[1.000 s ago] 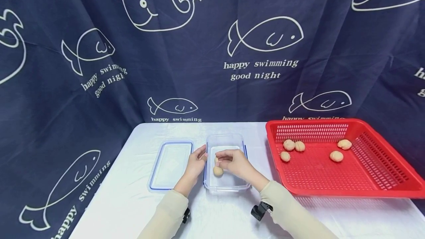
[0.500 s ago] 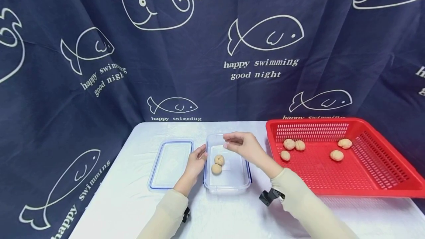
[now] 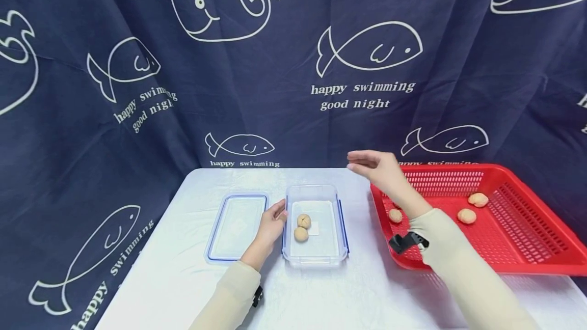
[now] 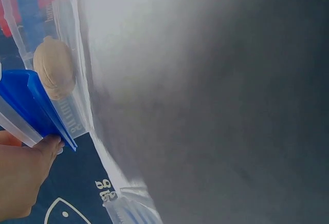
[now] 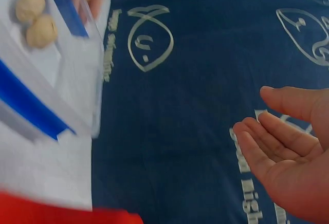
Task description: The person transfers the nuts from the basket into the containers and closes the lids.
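Two walnuts (image 3: 301, 234) lie touching inside a clear plastic food container (image 3: 323, 248) with blue latches, in the head view. My left hand (image 3: 271, 225) holds the container's left side; in the left wrist view its thumb (image 4: 50, 144) rests at a blue latch (image 4: 31, 98). My right hand (image 3: 382, 172) is raised near the red basket's left back corner, fingers extended and holding nothing. The right wrist view shows the right palm (image 5: 288, 162) bare, thumb apart from the fingers. More walnuts (image 3: 467, 216) sit in the red plastic basket (image 3: 500, 269); my right arm hides part of it.
The container's lid (image 3: 236, 228), with a blue seal, lies flat left of the container. A white cloth covers the table (image 3: 174, 248). Behind hangs a dark blue curtain (image 3: 293, 116) with white fish and whale prints.
My right hand has let go of a walnut in the container, then risen and moved right toward the basket. My left hand has stayed at the container's left side.
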The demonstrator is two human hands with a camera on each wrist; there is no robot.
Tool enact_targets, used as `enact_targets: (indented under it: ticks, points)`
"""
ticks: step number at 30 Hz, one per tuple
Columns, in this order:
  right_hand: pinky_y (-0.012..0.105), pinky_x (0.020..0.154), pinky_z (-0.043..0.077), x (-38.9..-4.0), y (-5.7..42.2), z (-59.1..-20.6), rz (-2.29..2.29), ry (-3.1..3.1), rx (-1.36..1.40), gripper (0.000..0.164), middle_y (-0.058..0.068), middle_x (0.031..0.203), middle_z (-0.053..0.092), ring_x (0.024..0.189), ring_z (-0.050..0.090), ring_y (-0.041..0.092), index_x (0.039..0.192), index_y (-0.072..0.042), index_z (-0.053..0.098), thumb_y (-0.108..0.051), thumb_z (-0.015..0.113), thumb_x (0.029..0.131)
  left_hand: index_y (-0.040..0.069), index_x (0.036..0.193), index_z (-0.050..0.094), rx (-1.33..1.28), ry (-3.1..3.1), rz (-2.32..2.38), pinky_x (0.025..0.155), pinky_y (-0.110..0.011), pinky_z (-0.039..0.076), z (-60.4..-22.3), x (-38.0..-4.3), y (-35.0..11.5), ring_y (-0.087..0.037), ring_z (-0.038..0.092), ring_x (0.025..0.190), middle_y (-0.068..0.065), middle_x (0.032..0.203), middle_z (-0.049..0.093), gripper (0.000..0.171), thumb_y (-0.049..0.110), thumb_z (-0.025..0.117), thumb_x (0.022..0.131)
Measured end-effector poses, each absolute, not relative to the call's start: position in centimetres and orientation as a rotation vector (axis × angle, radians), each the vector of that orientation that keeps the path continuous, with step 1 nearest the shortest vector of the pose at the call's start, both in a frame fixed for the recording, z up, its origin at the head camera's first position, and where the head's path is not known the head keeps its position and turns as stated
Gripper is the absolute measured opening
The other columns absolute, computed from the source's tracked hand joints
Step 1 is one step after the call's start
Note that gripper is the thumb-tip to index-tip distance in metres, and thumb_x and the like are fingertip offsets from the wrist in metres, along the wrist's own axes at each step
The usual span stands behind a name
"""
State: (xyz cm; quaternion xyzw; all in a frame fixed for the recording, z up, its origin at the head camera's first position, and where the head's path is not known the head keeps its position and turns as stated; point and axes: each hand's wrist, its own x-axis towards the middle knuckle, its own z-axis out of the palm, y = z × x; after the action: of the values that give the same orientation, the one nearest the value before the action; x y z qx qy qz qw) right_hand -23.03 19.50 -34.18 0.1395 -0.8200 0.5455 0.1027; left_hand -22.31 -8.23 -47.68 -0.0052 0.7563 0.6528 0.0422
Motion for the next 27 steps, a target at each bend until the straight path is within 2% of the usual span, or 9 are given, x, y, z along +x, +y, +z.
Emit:
enact_targets:
  ticks: [3, 10, 22, 27]
  points:
    - [0.008, 0.077, 0.051, -23.3, 21.2, -33.9, 1.553, -2.423, 0.380, 0.035, 0.021, 0.114, 0.067, 0.087, 0.064, -0.007, 0.116, 0.003, 0.066, -0.013, 0.073, 0.086, -0.007, 0.141, 0.039, -0.002, 2.310, 2.006, 0.112, -0.044, 0.035, -47.7, -22.3, -8.2, -0.038, 0.039, 0.134, -0.026, 0.143, 0.042, 0.044, 0.005, 0.047, 0.100]
    - [0.004, 0.076, 0.048, -24.0, 24.5, -34.6, 1.475, -2.448, 0.284, 0.038, 0.021, 0.117, 0.065, 0.087, 0.060, -0.013, 0.120, 0.002, 0.065, -0.018, 0.071, 0.088, -0.006, 0.141, 0.040, -0.002, 2.329, 1.988, 0.112, -0.043, 0.035, -47.9, -22.4, -8.3, -0.037, 0.040, 0.134, -0.025, 0.143, 0.043, 0.043, 0.004, 0.046, 0.099]
    - [0.003, 0.079, 0.047, -24.9, 29.1, -37.8, 1.461, -2.508, 0.260, 0.044, 0.022, 0.118, 0.065, 0.090, 0.060, -0.013, 0.124, 0.003, 0.061, -0.022, 0.070, 0.089, -0.005, 0.142, 0.040, -0.019, 2.315, 1.990, 0.113, -0.043, 0.034, -47.9, -22.5, -8.2, -0.037, 0.039, 0.135, -0.024, 0.144, 0.042, 0.044, 0.003, 0.046, 0.099]
    - [0.003, 0.079, 0.046, -24.9, 30.9, -38.8, 1.463, -2.527, 0.264, 0.045, 0.014, 0.116, 0.068, 0.092, 0.060, -0.013, 0.125, 0.004, 0.060, -0.021, 0.070, 0.089, -0.005, 0.142, 0.040, -0.030, 2.321, 1.981, 0.113, -0.043, 0.034, -47.8, -22.5, -8.2, -0.036, 0.040, 0.134, -0.024, 0.144, 0.043, 0.043, 0.004, 0.046, 0.100]
